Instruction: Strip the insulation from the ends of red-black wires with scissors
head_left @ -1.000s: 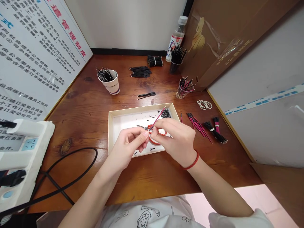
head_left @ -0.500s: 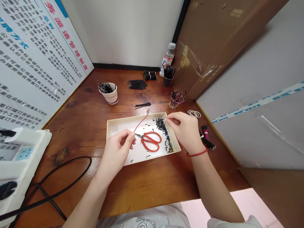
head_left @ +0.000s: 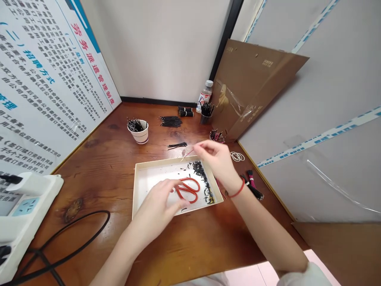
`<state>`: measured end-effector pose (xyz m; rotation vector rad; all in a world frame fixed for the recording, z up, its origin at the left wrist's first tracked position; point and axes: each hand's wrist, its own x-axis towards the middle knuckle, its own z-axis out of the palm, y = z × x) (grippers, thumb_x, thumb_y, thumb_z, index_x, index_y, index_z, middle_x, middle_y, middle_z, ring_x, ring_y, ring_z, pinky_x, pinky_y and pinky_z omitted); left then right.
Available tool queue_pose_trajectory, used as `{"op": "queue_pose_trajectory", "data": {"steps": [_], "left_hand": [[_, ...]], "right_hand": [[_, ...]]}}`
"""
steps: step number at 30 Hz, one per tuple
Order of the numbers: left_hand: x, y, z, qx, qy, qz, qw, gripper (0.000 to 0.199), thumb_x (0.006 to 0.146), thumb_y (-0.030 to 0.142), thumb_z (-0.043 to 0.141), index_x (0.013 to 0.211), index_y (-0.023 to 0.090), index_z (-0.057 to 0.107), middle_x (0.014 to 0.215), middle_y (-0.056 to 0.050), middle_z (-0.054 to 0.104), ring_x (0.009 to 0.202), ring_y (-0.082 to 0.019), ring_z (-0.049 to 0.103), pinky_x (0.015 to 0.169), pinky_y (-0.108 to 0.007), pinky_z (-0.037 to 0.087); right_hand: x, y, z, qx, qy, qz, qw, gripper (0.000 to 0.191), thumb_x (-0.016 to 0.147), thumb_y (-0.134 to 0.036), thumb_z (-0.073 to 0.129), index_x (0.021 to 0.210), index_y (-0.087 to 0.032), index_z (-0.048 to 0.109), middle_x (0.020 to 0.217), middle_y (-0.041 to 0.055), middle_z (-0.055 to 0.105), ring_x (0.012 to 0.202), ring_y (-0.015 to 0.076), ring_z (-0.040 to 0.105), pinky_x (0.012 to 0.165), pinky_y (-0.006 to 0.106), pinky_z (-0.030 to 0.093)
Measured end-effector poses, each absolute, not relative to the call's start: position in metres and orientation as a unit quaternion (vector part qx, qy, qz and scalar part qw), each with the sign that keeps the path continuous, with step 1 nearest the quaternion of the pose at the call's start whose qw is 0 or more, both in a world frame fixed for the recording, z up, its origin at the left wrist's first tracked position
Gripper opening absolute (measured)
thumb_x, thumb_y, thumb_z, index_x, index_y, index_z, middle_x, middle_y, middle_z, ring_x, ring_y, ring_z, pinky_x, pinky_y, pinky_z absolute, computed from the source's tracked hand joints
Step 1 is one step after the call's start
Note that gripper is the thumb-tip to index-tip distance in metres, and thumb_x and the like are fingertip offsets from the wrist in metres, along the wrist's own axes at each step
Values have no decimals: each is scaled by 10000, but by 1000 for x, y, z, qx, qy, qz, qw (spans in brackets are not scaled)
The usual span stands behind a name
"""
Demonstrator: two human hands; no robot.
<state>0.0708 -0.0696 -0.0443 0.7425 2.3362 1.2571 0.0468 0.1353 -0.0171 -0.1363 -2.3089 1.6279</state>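
A wooden desk (head_left: pixel 98 178) fills the view, with a shallow white tray (head_left: pixel 166 165) near its middle. The left hand (head_left: pixel 156 210) lies open over the tray's near side, fingers loosely spread and reaching toward the blades of a pair of red-handled scissors (head_left: pixel 188 190), which lie in the tray. Whether the fingers touch the scissors is hard to tell; the hand grips nothing visible. The right hand (head_left: pixel 216 161) is raised over the tray's far edge, its fingertips pinching a thin pink wire (head_left: pixel 187 155), which points out beyond that edge. A red string bracelet (head_left: pixel 238 188) circles the right wrist. Black wire clippings (head_left: pixel 200 172) lie in the tray beside the scissors. Beyond the tray stand a paper cup of wires (head_left: pixel 139 133) and loose black wire bundles (head_left: pixel 170 121). To the tray's right lie rubber bands (head_left: pixel 237 157) and banded pink and black wires (head_left: pixel 253 186).
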Motion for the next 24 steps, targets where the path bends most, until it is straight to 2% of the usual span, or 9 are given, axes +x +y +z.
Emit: {"op": "queue_pose_trajectory", "data": {"steps": [2, 5, 8, 11, 14, 16, 17, 21, 24], "left_hand": [[73, -69, -47, 336, 820, 406, 220, 303, 835, 275, 698, 1131, 242, 641, 1172, -35, 679, 1088, -238, 589, 970, -383, 424], [75, -67, -51, 403, 806, 360, 240, 145, 881, 173, 635, 998, 225, 701, 1041, -29, 729, 962, -223, 640, 904, -370, 456], [75, -65, -54, 433, 798, 358, 219, 175, 901, 118, 579, 906, 215, 724, 885, -16, 739, 810, -192, 647, 814, -324, 478], [73, -65, -56, 438, 803, 361, 184, 218, 885, 68, 564, 871, 208, 731, 839, -18, 736, 777, -187, 645, 785, -306, 484], [71, -66, -58, 419, 810, 372, 174, 231, 881, 44, 547, 893, 195, 722, 855, -24, 734, 806, -190, 655, 768, -297, 497], [73, -65, -59, 412, 812, 377, 170, 219, 892, 54, 538, 910, 185, 713, 873, -32, 731, 825, -195, 660, 753, -298, 509], [73, -64, -60, 414, 812, 377, 163, 216, 899, 60, 531, 914, 181, 710, 880, -38, 729, 828, -200, 662, 746, -302, 514], [77, -59, -66, 441, 810, 366, 122, 228, 922, 82, 499, 926, 181, 704, 900, -51, 729, 831, -217, 670, 744, -336, 529], [77, -58, -70, 454, 807, 364, 100, 223, 931, 101, 499, 937, 191, 702, 895, -45, 732, 808, -212, 672, 736, -340, 533]], "right_hand": [[18, 151, -20, -86, -820, 549, 134, 166, 780, -317, 687, 740, -158, 712, 749, 28, 706, 671, 123, 608, 633, 257, 500], [-22, 162, -32, -97, -824, 546, 113, 145, 755, -266, 690, 680, -141, 689, 626, 25, 673, 587, 119, 594, 570, 243, 496], [-43, 158, -38, -82, -828, 539, 128, 114, 787, -232, 657, 727, -141, 692, 684, 42, 708, 631, 132, 645, 648, 268, 540], [-42, 156, -25, -48, -834, 527, 159, 84, 812, -196, 633, 810, -152, 704, 778, 50, 738, 723, 155, 689, 738, 302, 561], [-25, 172, 0, -51, -845, 466, 256, 115, 856, -186, 593, 917, -171, 689, 915, 53, 747, 844, 166, 703, 835, 315, 547], [-8, 193, 13, -101, -875, 304, 363, 118, 879, -215, 590, 956, -180, 673, 922, 59, 748, 863, 174, 699, 840, 308, 538], [0, 204, 16, -125, -878, 275, 371, 113, 876, -202, 595, 955, -171, 670, 916, 76, 749, 865, 188, 696, 850, 322, 527], [18, 236, 7, -163, -911, 221, 308, 90, 817, -135, 614, 777, -164, 690, 745, 79, 731, 733, 224, 679, 781, 360, 509], [18, 242, -9, -146, -943, 198, 225, 144, 815, -145, 607, 713, -177, 703, 730, 68, 722, 712, 223, 659, 751, 346, 490]]}}
